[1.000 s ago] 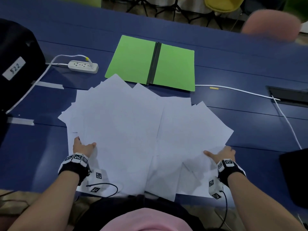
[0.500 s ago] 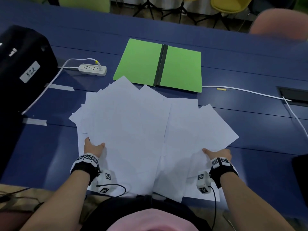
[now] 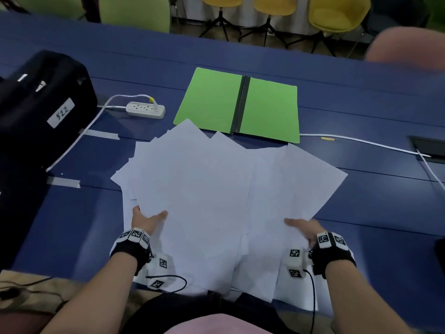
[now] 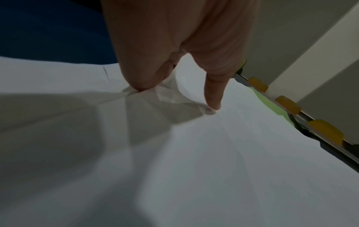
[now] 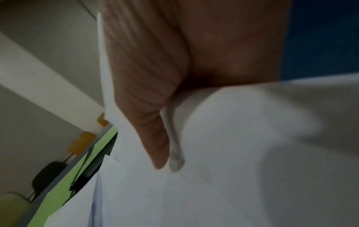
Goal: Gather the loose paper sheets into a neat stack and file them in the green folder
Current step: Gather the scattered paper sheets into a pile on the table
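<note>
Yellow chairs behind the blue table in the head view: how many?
3, all past the table's far edge: one yellow plastic chair left, one in the middle, one right. Only their lower parts show; others may be out of frame.

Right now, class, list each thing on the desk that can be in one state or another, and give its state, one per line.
green folder: open, lying flat, nothing filed in it
paper sheets: fanned out, overlapping, not yet stacked
left hand: thumb on top of the sheets, holding their left side
right hand: gripping the sheets' right side
power strip: one plug in
</note>
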The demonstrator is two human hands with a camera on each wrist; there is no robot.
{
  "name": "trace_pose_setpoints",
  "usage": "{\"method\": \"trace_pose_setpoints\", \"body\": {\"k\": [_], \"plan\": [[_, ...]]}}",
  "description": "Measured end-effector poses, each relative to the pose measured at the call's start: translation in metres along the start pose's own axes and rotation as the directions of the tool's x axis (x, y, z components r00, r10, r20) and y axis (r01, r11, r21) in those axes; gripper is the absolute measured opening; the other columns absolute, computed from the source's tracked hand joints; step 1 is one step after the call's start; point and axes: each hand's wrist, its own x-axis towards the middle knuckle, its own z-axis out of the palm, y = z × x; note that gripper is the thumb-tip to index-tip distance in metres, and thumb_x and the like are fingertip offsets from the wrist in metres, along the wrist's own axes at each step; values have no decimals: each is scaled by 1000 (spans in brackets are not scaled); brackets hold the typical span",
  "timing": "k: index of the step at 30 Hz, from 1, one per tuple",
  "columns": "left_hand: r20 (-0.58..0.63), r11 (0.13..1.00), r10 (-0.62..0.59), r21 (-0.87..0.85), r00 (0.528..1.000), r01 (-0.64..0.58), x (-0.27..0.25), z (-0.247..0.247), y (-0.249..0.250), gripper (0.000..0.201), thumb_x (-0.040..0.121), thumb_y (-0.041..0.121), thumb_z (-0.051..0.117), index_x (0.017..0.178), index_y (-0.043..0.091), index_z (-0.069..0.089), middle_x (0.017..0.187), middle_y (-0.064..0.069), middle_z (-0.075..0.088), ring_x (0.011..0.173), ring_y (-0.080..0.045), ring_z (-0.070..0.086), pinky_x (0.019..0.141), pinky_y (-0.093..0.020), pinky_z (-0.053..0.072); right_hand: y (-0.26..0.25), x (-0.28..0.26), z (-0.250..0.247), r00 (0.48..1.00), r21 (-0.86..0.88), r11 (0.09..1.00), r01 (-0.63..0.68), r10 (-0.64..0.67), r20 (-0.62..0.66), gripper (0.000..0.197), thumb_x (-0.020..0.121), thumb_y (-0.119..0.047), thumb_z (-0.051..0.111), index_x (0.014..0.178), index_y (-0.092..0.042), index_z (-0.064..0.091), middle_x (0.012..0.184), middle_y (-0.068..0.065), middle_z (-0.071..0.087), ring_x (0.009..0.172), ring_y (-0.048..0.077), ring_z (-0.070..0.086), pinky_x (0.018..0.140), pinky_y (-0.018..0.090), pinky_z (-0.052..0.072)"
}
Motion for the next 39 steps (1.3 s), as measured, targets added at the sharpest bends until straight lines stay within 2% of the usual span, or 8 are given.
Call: {"method": "trace_pose_setpoints", "body": {"k": [5, 8, 12, 18, 24, 29, 36, 39], "plan": [[-4, 1000, 18, -5, 1000, -18, -1, 7, -5, 75, 76, 5, 76, 136, -1, 32, 136, -20, 50, 124, -33, 51, 101, -39, 40, -8, -8, 12, 977, -136, 980, 145, -163, -138, 54, 88, -11, 60, 133, 10, 40, 133, 23, 51, 120, 37, 51, 85, 31, 42], [-11, 1000, 23, 9, 1000, -23, 0, 6, -6, 72, 77, 5, 74, 136, 0, 32, 137, -19, 49, 124, -33, 50, 101, -37, 39, -14, -9, 0, 921, -56, 970, 236, -241, -305, 31, 86, -5, 54, 114, 6, 61, 117, 24, 64, 105, 38, 61, 85, 36, 49], [-24, 1000, -4, -4, 1000, 4, 6, 9, -6, 72, 77, 3, 73, 136, 0, 31, 135, -18, 50, 121, -32, 53, 101, -37, 41, -15, -9, -27, 821, -54, 965, 256, -247, -515, 28, 88, -8, 51, 112, 1, 62, 115, 25, 64, 103, 43, 59, 83, 40, 47], [-19, 1000, -2, 23, 1000, 2, 10, 12, -10, 76, 77, 5, 73, 138, 1, 27, 135, -18, 50, 120, -34, 52, 103, -39, 40, -15, -13, -11, 945, -169, 963, 210, -244, -218, 39, 87, -9, 61, 120, 10, 55, 124, 24, 59, 115, 40, 56, 90, 36, 45], [-18, 1000, 9, 25, 1000, -9, 15, 10, -13, 75, 77, 6, 73, 137, 0, 29, 136, -18, 48, 123, -34, 51, 104, -39, 39, -8, -14, -30, 810, -147, 950, 275, -311, -496, 25, 87, 0, 44, 102, -2, 64, 96, 25, 63, 84, 40, 58, 73, 36, 45], [-47, 999, -7, 37, 999, 9, 21, 15, -17, 83, 74, 10, 76, 140, 2, 27, 137, -19, 49, 122, -36, 51, 105, -43, 41, -26, -21, -62, 651, 132, 919, 372, -157, -743, 23, 88, -1, 41, 95, -2, 63, 101, 26, 65, 95, 44, 60, 78, 39, 47], [-35, 998, 0, 57, 999, 2, 22, 14, -18, 84, 76, 10, 74, 142, 0, 24, 141, -20, 44, 127, -37, 47, 108, -44, 38, -58, -21, -66, 693, 396, 795, 459, -41, -720, 37, 92, -5, 40, 125, -2, 57, 126, 21, 60, 114, 37, 58, 92, 36, 45], [-13, 998, 0, 61, 1000, 0, 23, 12, -24, 84, 77, 7, 73, 144, 1, 23, 143, -19, 42, 128, -37, 45, 108, -44, 38, -74, -31, -71, 657, 394, 747, 535, -74, -750, 23, 92, -4, 39, 96, -2, 62, 109, 21, 63, 106, 35, 60, 83, 30, 44]]}}
